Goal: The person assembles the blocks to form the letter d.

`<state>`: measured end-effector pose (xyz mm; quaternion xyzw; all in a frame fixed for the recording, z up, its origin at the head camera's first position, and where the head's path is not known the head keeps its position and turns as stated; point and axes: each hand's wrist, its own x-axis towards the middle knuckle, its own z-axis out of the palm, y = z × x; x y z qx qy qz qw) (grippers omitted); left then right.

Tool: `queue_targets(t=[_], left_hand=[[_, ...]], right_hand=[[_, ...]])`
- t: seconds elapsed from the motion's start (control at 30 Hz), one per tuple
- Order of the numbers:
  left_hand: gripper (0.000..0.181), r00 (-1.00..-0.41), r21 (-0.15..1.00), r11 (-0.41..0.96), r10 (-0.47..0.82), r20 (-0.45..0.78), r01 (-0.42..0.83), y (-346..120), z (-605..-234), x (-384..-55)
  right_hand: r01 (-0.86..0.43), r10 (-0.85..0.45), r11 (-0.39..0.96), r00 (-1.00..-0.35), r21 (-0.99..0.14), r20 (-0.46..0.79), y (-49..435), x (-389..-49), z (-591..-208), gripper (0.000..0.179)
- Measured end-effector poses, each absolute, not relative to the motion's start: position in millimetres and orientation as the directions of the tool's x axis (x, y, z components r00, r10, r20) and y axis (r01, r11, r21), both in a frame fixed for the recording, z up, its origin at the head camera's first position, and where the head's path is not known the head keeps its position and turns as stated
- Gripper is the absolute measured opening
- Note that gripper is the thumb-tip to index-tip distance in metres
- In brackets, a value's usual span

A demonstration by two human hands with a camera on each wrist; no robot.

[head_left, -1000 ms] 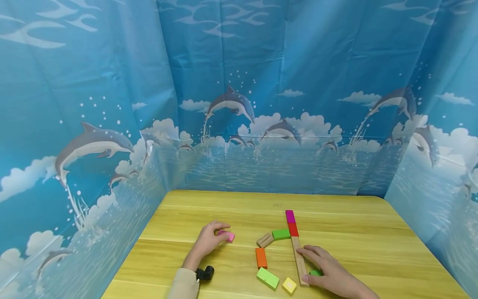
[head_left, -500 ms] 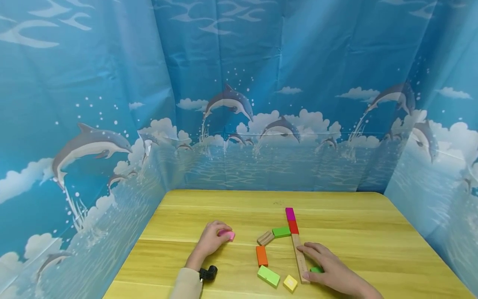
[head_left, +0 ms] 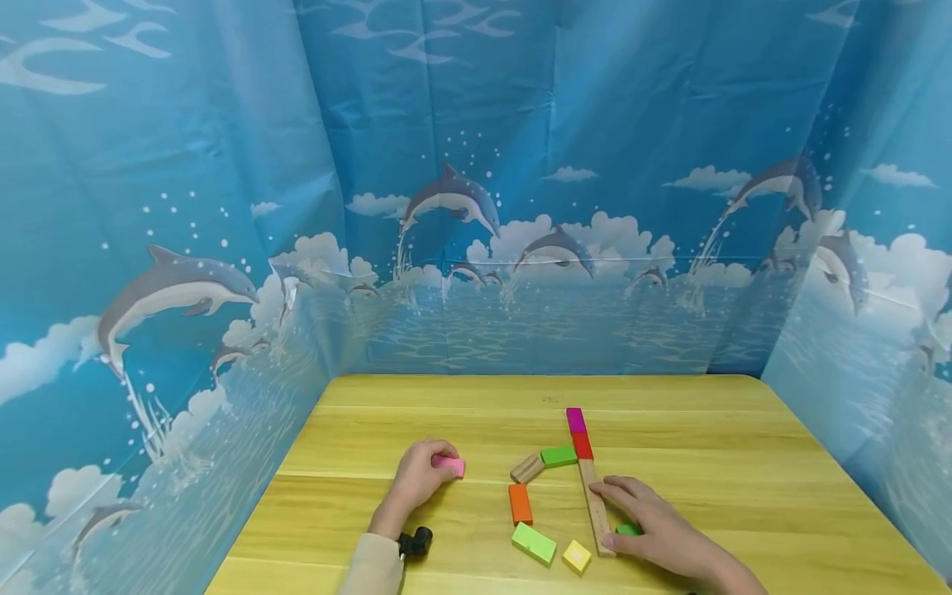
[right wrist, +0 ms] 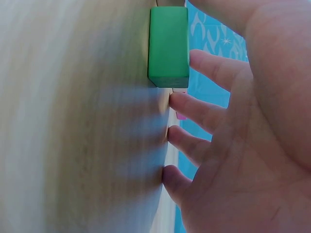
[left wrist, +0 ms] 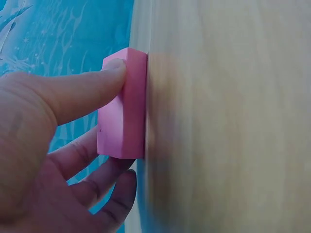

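My left hand [head_left: 418, 479] pinches a pink block [head_left: 454, 468] on the left part of the table. In the left wrist view, the thumb presses one face of that pink block [left wrist: 127, 109], with fingers behind it. My right hand [head_left: 662, 529] touches the side of a long plain wooden strip [head_left: 595, 504], thumb near its front end and fingers further up. A green block [head_left: 627, 529] sits under this palm, partly covered. The right wrist view shows the green block [right wrist: 168, 46] in front of loosely spread fingers. Red [head_left: 583, 446] and magenta [head_left: 576, 420] blocks continue the strip's line at the far end.
Left of the strip, a curve of blocks runs from a green one [head_left: 559, 456] through a grooved wooden one [head_left: 528, 468] and an orange one [head_left: 521, 504] to a light green one [head_left: 534, 544] and a yellow one [head_left: 576, 557]. A dolphin-print curtain [head_left: 521, 322] surrounds the yellow table [head_left: 744, 463].
The left fingers have drawn in around the pink block, which has barely moved. My right hand keeps its place at the wooden strip. The head view has shifted slightly.
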<state>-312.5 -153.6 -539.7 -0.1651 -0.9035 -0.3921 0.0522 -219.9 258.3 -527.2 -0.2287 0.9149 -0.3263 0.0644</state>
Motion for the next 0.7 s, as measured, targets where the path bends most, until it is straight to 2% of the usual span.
queue_targets(t=[0.4,0.57,0.7], left_hand=[[0.019,-0.927,0.700,0.609,0.272,0.257,0.373,-153.7,-538.1,-305.3],[0.019,-0.929,0.716,0.595,0.278,0.243,0.365,-155.8,-540.5,-305.6],[0.022,-0.934,0.740,0.576,0.287,0.214,0.347,-157.4,-539.4,-303.4]], right_hand=[[-0.389,-0.456,0.688,-0.888,-0.613,0.052,258.6,-220.1,-528.8,0.071],[-0.419,-0.475,0.675,-0.876,-0.608,0.076,258.2,-218.9,-527.7,0.069],[-0.391,-0.465,0.673,-0.884,-0.628,0.052,259.2,-218.6,-529.5,0.071]])
